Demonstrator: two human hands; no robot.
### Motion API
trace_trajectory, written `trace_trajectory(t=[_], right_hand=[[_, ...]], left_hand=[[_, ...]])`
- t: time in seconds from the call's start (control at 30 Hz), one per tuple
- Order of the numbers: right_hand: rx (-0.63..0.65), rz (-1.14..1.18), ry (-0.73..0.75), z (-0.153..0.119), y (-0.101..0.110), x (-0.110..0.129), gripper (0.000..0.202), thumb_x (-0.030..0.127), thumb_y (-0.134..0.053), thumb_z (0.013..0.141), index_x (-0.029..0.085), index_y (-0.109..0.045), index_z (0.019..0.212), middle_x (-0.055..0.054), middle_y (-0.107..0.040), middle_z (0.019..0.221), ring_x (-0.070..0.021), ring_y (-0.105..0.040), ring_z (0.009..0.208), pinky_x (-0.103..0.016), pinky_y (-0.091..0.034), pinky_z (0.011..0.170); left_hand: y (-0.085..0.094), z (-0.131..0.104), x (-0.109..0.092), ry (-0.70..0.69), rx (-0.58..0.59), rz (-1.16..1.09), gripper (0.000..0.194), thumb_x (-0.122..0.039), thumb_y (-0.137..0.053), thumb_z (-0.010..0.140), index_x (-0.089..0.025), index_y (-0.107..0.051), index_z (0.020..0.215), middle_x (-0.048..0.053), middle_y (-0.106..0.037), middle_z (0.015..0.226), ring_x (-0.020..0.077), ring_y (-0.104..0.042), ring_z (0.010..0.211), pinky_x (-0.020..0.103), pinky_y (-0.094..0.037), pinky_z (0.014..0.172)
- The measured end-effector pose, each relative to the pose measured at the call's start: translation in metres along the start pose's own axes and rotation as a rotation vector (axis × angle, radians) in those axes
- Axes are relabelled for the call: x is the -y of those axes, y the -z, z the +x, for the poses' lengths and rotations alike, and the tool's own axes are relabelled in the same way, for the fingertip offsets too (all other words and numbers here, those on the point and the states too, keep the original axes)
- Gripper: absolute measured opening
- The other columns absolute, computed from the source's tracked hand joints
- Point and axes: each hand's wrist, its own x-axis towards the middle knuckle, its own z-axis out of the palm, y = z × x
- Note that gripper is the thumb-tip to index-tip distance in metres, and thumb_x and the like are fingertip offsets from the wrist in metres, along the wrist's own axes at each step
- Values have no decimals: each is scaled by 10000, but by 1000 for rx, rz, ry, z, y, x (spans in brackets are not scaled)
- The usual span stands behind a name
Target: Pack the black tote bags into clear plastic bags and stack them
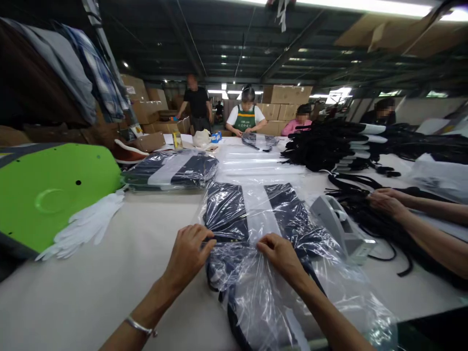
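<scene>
In front of me lies a dark folded garment (226, 212) with a pale paper band down its middle, partly inside a clear plastic bag (263, 287). The bag's loose, crumpled part spreads toward me over a dark strap or edge of the garment. My left hand (190, 251) is at the bag's left edge, thumb and fingers closed on the plastic. Right of centre, my right hand (281, 253) pinches the film near the end of the paper band. Both hands sit at about the same height across the bag.
Bagged garments (171, 168) are stacked at back left, near white gloves (87, 222) and a green machine cover (58, 190). A grey tape dispenser (340, 226) stands right. A co-worker's hands (389, 202) handle black cords beside black bundles (325, 146). Other people work across the table.
</scene>
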Motion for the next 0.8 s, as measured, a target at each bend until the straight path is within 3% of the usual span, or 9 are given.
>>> trace_trajectory(t=[0.1,0.2,0.33,0.43,0.5,0.6,0.7,0.8], right_hand=[[-1,-11,8,2,0,-1,153,326,-604,852,226,-676,761,-9,-675,804,-185,-618,758,-290,-423,718],[-17,-58,2,3,-2,-2,102,309,-638,838,236,-671,775,-1,-671,807,-184,-617,758,-289,-424,716],[-39,-115,18,7,-3,-4,77,307,-664,833,237,-663,799,-3,-668,838,-182,-621,777,-288,-432,722],[-72,-114,13,8,7,-9,143,301,-675,809,234,-675,936,-14,-668,867,-188,-620,766,-304,-458,728],[-132,-67,22,3,27,-16,237,334,-657,814,228,-673,1026,-27,-683,908,-191,-622,750,-316,-482,728],[-355,-56,22,-15,80,-36,317,454,-599,851,216,-680,1045,-63,-706,962,-211,-633,760,-341,-506,743],[-623,-234,-62,-33,146,-75,420,539,-535,850,204,-686,1055,-106,-705,1033,-268,-645,861,-409,-501,831],[-691,-397,-194,-40,195,-125,535,568,-514,792,154,-679,1088,-174,-669,1144,-355,-612,1052,-501,-438,973]], left_hand=[[-18,16,-36,-35,76,-63,76,-299,-610,920,-241,-653,897,-1,-683,966,206,-585,995,384,-360,944],[-44,31,-59,-13,142,-73,93,-323,-650,900,-240,-661,859,-2,-678,962,211,-575,999,390,-359,950],[-73,36,-65,49,170,3,126,-331,-690,867,-225,-650,810,20,-654,944,232,-547,984,386,-369,883],[-82,34,-61,83,157,19,153,-309,-751,813,-218,-628,796,16,-638,936,231,-533,972,375,-359,859],[-84,33,-59,102,152,-4,164,-289,-765,795,-217,-618,782,9,-633,920,225,-531,960,367,-353,849],[-84,33,-58,124,160,-42,165,-263,-763,785,-216,-609,752,3,-630,896,220,-532,944,363,-347,843],[-84,34,-57,144,158,-68,150,-257,-745,789,-216,-610,740,3,-631,885,218,-534,930,362,-341,839],[-87,35,-54,153,176,-96,141,-271,-722,800,-217,-612,731,4,-630,875,222,-537,925,357,-341,831]])
